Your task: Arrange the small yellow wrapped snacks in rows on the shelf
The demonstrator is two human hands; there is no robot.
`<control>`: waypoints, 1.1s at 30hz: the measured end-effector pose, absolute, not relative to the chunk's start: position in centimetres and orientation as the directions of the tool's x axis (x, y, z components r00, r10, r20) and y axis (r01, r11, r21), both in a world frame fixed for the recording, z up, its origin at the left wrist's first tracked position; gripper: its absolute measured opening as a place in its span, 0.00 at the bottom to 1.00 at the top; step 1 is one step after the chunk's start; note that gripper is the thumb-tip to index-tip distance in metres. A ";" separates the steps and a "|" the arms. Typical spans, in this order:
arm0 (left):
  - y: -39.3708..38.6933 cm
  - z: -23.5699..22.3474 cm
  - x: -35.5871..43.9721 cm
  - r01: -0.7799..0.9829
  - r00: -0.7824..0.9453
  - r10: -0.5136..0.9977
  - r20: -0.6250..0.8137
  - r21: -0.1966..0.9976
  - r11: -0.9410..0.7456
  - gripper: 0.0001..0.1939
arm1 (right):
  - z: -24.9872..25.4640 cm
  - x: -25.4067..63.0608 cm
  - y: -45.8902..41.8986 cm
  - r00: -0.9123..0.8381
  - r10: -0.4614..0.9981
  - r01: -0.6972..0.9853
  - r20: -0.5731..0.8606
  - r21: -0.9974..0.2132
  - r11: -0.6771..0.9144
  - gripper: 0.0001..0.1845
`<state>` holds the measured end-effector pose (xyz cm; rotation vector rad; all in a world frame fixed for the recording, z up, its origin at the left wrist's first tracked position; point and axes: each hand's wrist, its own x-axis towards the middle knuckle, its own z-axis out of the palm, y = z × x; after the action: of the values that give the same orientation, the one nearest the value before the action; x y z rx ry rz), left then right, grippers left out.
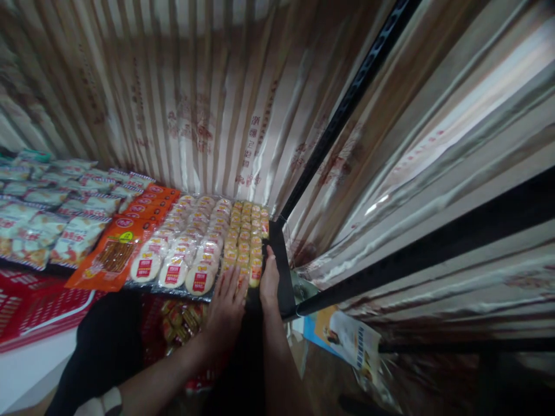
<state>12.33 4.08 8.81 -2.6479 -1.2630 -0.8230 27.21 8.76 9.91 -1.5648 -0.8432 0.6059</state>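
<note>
Small gold-wrapped snack packs (243, 234) stand in tight rows at the right end of a black shelf (284, 277). My left hand (228, 303) lies with fingers stretched over the front of these packs. Along their right side, my right hand (269, 280) is held upright with its fingers extended, its palm facing the rows. Neither hand is wrapped around a pack. Left of the gold packs are rows of round white rice crackers (173, 268) in clear wrappers with red labels. Beside those lie orange snack bags (115, 251) holding brown sticks.
White snack bags (80, 237) fill the shelf's left part. Below are a red basket (26, 306) and more gold-wrapped pieces (182, 323). Black metal posts (342, 115) rise at the right, before a pleated curtain (208, 104). A printed bag (347, 338) sits low right.
</note>
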 end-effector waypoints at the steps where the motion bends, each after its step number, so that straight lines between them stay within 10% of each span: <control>1: 4.2 8.8 12.4 0.754 0.510 0.700 0.500 0.133 -0.644 0.27 | 10.0 27.2 8.8 0.591 0.803 0.206 0.080 -0.977 -0.054 0.40; 33: 5.9 8.3 13.7 0.799 0.464 0.692 0.553 0.076 -0.597 0.27 | 10.1 25.9 8.9 0.468 0.879 0.436 0.093 -0.889 -0.138 0.42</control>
<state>13.73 5.88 8.25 -2.5170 -1.2981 -0.8149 25.90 8.92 10.14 -1.7566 -1.1249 0.5777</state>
